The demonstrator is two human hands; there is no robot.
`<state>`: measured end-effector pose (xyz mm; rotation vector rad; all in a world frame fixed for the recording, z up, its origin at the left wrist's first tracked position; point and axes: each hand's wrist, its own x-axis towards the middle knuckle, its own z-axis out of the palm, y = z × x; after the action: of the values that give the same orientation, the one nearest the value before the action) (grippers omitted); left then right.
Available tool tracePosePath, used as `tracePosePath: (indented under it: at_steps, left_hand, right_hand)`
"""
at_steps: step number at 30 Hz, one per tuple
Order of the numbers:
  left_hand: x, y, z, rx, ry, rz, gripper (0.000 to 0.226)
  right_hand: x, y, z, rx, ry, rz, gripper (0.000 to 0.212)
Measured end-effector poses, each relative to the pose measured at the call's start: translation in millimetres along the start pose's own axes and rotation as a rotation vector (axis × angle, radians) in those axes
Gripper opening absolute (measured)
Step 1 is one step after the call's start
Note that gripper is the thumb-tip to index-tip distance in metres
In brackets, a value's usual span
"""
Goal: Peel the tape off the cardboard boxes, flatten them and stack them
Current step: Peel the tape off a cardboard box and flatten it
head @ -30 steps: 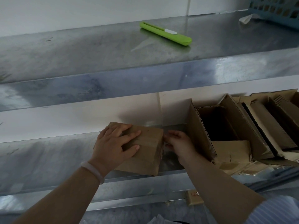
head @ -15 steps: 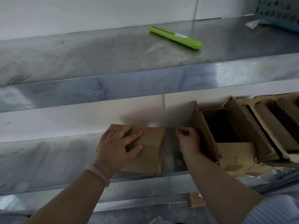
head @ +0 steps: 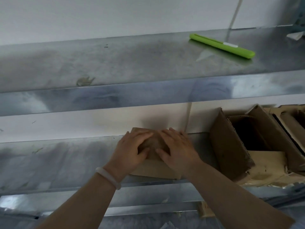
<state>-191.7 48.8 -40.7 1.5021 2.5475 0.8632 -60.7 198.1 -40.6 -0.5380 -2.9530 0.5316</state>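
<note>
While the left hand (head: pixel 130 151) presses open-palmed on the small box (head: pixel 155 170) at the front of the lower shelf (head: pixel 62 162), the right hand (head: pixel 179 152) presses alongside, equally unclenched. Flattening seems nearly done, though blur could hide leftover tape. Next, an upright box (head: pixel 231 146) farther right on that shelf needs taking.

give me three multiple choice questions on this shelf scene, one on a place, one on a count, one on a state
1. Where does the green cutter lie?
A. upper shelf
B. lower shelf
C. inside a box

2. How many hands press on the small box?
A. none
B. one
C. two

3. The tall box right of the hands is:
A. taped shut
B. open
C. flattened

Answers: 1 A, it lies on the top steel surface. 2 C, the left hand and right hand both rest on it. 3 B, its dark inside shows.
</note>
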Motion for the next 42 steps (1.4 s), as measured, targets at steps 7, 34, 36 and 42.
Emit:
tracePosePath:
  at_steps: [7,34,36,42]
  left_hand:
    - [-40,-21,-26,-0.487,-0.066,-0.444,0.054]
    - [-92,-59,-19,-0.573,0.195,-0.603,0.017]
    - [-91,-57,-18,-0.613,0.206,-0.651,0.019]
    - [-83,-64,-17,-0.582,0.159,-0.612,0.022]
  right_hand:
    - [13,-13,0,-0.246,-0.156,-0.067,0.066]
    - [21,-83,36,-0.355,-0.086,0.033,0.094]
    - [22,-88,39,-0.351,-0.076,0.049,0.096]
    - [24,-93,44,-0.360,-0.034,0.081,0.088]
